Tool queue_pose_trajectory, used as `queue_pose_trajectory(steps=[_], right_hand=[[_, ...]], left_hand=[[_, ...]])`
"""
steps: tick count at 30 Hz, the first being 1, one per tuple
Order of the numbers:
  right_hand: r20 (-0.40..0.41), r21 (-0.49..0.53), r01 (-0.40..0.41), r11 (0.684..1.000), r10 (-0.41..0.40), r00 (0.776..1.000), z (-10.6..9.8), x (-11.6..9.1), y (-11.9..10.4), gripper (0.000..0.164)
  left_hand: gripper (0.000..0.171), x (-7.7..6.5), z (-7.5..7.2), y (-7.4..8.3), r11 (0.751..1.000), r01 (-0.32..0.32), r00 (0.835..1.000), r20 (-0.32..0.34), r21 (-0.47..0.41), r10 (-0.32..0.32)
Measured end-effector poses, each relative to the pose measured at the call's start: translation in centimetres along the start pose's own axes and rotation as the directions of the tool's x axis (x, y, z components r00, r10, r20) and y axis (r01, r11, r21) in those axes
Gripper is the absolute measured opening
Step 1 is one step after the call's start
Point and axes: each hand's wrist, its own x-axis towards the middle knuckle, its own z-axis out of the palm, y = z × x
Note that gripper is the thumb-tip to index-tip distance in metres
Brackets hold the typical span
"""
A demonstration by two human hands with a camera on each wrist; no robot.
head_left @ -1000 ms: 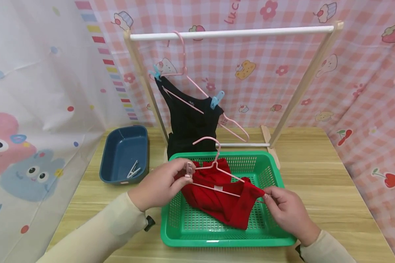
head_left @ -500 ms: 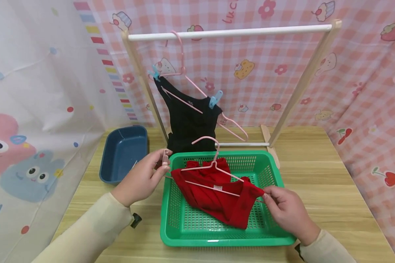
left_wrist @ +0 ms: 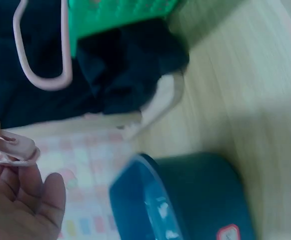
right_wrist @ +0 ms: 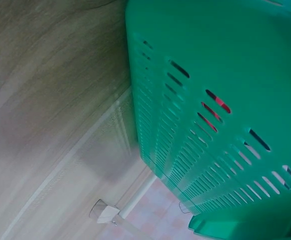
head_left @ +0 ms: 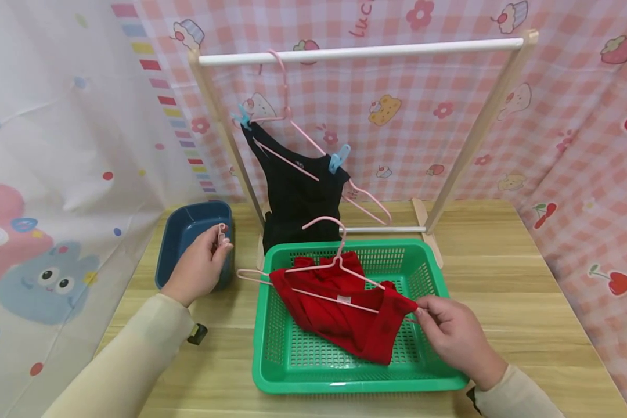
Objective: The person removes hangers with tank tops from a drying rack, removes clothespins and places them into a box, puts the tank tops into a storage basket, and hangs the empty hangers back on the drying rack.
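My left hand (head_left: 195,268) pinches a pale pink clothespin (head_left: 222,234) between thumb and fingers, overlapping the blue basin (head_left: 163,255) in the head view. That clothespin also shows at the left edge of the left wrist view. At the right, my right hand (head_left: 458,335) pinches the shoulder strap of a red tank top (head_left: 329,319) at one end of a pink hanger (head_left: 339,262). The hanger runs through the top's neck opening, its hook upward and its other end poking out past the left strap. Beneath them is a green slotted basket (head_left: 360,385), holding more of the red cloth.
Behind the basket stands a wooden rack with a white rail (head_left: 366,53). From it a black tank top (head_left: 303,186) hangs on a tilted pink hanger, fastened by two blue clothespins (head_left: 338,159). Wooden tabletop (head_left: 512,278) extends to the right of the basket.
My left hand has moved left from the hanger's left end to the blue basin, carrying the pink clothespin. The hanger's left end is now uncovered. My right hand has stayed at the right strap.
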Motion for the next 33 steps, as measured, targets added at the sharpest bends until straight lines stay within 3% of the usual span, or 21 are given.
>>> queue_pose_trajectory(steps=[4, 9, 15, 24, 33], right_hand=[[0.000, 0.003, 0.001, 1.000, -0.001, 1.000, 0.0, 0.0, 0.0, 0.027], [0.002, -0.001, 0.005, 1.000, -0.005, 1.000, 0.0, 0.0, 0.0, 0.025], [0.004, -0.003, 0.005, 1.000, -0.005, 1.000, 0.0, 0.0, -0.1, 0.025], [0.004, -0.008, 0.011, 1.000, -0.011, 1.000, 0.0, 0.0, 0.0, 0.025], [-0.011, -0.012, 0.020, 1.000, -0.020, 1.000, 0.1, 0.0, 0.2, 0.031]], left_hand=[[0.053, 0.3, -0.2, -1.3, 0.998, 0.043, 0.999, -0.009, 0.037, -0.043], [0.033, 0.6, -0.3, -2.4, 0.995, 0.074, 0.997, -0.032, 0.070, -0.071], [0.029, 1.0, -0.2, -3.8, 0.985, 0.128, 0.991, -0.044, 0.115, -0.124], [0.027, 1.7, 0.5, -6.2, 0.960, 0.225, 0.973, 0.015, 0.164, -0.231], [0.034, 1.8, 1.0, -7.8, 0.944, 0.256, 0.956, 0.093, 0.210, -0.280]])
